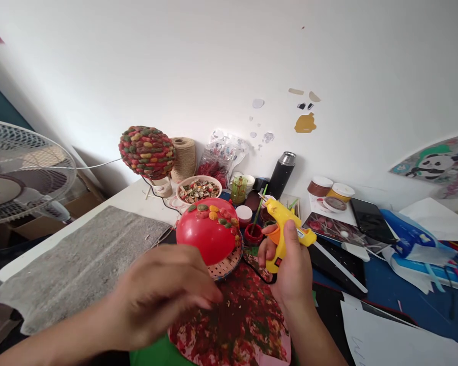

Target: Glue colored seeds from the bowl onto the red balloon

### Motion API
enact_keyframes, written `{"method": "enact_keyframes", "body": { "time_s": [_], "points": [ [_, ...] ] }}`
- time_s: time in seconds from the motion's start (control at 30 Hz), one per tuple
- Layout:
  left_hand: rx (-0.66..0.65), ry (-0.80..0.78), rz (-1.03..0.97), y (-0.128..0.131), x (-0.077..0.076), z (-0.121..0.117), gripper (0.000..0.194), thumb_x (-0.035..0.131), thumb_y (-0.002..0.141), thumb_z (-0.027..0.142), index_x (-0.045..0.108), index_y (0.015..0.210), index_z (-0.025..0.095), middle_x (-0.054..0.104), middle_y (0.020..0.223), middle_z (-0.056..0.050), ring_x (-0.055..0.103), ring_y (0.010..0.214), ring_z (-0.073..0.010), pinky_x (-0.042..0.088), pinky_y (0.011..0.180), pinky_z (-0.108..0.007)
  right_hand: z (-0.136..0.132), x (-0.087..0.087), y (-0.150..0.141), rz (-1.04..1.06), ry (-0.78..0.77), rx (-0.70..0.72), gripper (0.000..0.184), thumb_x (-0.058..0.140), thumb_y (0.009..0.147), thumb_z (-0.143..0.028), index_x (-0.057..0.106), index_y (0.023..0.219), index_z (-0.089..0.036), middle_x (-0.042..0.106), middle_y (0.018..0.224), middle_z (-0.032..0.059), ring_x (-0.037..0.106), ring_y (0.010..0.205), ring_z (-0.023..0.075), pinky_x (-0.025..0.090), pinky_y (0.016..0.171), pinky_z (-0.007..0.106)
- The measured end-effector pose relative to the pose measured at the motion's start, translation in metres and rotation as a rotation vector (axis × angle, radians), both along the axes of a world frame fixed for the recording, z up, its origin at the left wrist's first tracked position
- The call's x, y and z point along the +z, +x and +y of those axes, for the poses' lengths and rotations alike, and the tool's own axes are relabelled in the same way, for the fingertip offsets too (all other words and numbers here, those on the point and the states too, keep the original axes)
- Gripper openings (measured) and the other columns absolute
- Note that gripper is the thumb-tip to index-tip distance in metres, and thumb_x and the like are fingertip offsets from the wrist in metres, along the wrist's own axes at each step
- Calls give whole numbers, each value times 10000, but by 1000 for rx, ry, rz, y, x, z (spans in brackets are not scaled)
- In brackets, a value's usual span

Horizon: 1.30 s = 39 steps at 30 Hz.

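My right hand (295, 274) grips a yellow hot glue gun (280, 216) by its handle, its nozzle pointing up and left. A whitish glue stick (339, 265) juts from the gun's rear. In front of the balloon hangs my left hand (164, 295), its fingers curled and smeared by motion; whether it holds anything is hidden. The red balloon (202, 236) rests on a woven basket (223, 267), with red, yellow and green painted pieces stuck along its top and right side. Beneath lies a paint-stained round sheet (232, 320).
Behind stand a ball covered in colored pieces (147, 152), a twine spool (183, 157), a bowl of shells (199, 190), a black thermos (282, 175) and paint jars (254, 234). A fan (23, 178) and grey cloth (95, 259) are left; a phone (372, 218) and papers (393, 330) right.
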<state>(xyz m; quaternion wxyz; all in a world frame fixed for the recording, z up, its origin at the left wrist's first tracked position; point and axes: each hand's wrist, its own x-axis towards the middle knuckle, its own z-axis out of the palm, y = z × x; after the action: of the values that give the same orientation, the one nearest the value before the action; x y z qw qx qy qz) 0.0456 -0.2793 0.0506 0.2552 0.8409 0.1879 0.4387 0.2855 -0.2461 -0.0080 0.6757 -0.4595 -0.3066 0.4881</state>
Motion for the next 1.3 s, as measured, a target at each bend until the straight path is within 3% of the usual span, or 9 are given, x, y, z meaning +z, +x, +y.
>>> {"method": "enact_keyframes", "body": {
  "time_s": [0.07, 0.17, 0.3, 0.4, 0.53, 0.67, 0.8, 0.97, 1.3],
  "points": [
    [-98, 42, 77, 11, -6, -4, 134, 703, 1161, 178, 795, 1250, 217, 882, 897, -82, 833, 737, -214, 659, 702, -320, -1, 1, 0, 4, -12, -20, 811, 832, 790, -997, 788, 806, -187, 482, 464, -87, 533, 366, 138, 387, 413, 241],
    [-36, 25, 48, 8, -6, 2, 150, 790, 1092, 115, 809, 1187, 230, 899, 920, -52, 848, 763, -200, 673, 743, -286, -1, 1, -1, -4, -32, -27, 814, 860, 766, -987, 798, 811, -177, 486, 470, -82, 503, 372, 123, 370, 405, 226],
    [339, -68, -140, -25, 2, 36, 211, 806, 1030, 80, 860, 953, 269, 887, 867, 12, 821, 741, -161, 652, 700, -231, 2, -3, 0, -8, -48, -16, 808, 876, 764, -973, 799, 809, -171, 496, 481, -73, 519, 392, 126, 405, 424, 229],
    [630, -164, -267, -50, -4, 84, 125, 829, 992, 244, 849, 869, 237, 799, 708, 3, 740, 629, -166, 607, 608, -253, 5, -7, 2, 1, -69, -18, 831, 850, 776, -999, 799, 844, -173, 495, 494, -76, 513, 403, 126, 399, 418, 227],
    [767, -254, 21, -71, -22, 147, 338, 792, 960, 554, 769, 993, 219, 814, 870, -62, 758, 735, -214, 610, 654, -315, 5, -15, 4, 31, -112, -13, 799, 877, 790, -962, 789, 872, -172, 498, 510, -78, 506, 414, 121, 395, 410, 223],
    [779, -280, 266, -84, -36, 175, 274, 760, 956, 496, 814, 1030, 238, 849, 908, -63, 773, 815, -253, 578, 720, -340, 2, -21, 4, 54, -138, -35, 709, 870, 872, -887, 780, 929, -186, 499, 536, -82, 443, 387, 108, 241, 341, 202],
    [820, -263, 506, -91, -44, 176, 133, 744, 922, 351, 846, 923, 265, 865, 965, -61, 769, 876, -283, 523, 751, -360, -1, -21, 2, 68, -207, -36, 718, 863, 869, -904, 767, 933, -195, 488, 538, -82, 439, 394, 113, 250, 334, 208],
    [858, -240, 737, -89, -53, 183, 148, 719, 942, 321, 853, 940, 257, 844, 995, -105, 768, 935, -342, 474, 736, -389, -4, -15, -3, 29, -261, 7, 789, 826, 840, -980, 764, 930, -199, 480, 545, -79, 439, 406, 121, 263, 342, 215],
    [847, -264, 791, -87, -60, 197, 184, 673, 969, 322, 853, 963, 284, 873, 1073, -78, 787, 998, -319, 531, 813, -371, -8, -11, -9, 24, -266, 27, 757, 835, 874, -948, 759, 949, -199, 494, 549, -75, 455, 437, 126, 266, 383, 215]
  ]
}}
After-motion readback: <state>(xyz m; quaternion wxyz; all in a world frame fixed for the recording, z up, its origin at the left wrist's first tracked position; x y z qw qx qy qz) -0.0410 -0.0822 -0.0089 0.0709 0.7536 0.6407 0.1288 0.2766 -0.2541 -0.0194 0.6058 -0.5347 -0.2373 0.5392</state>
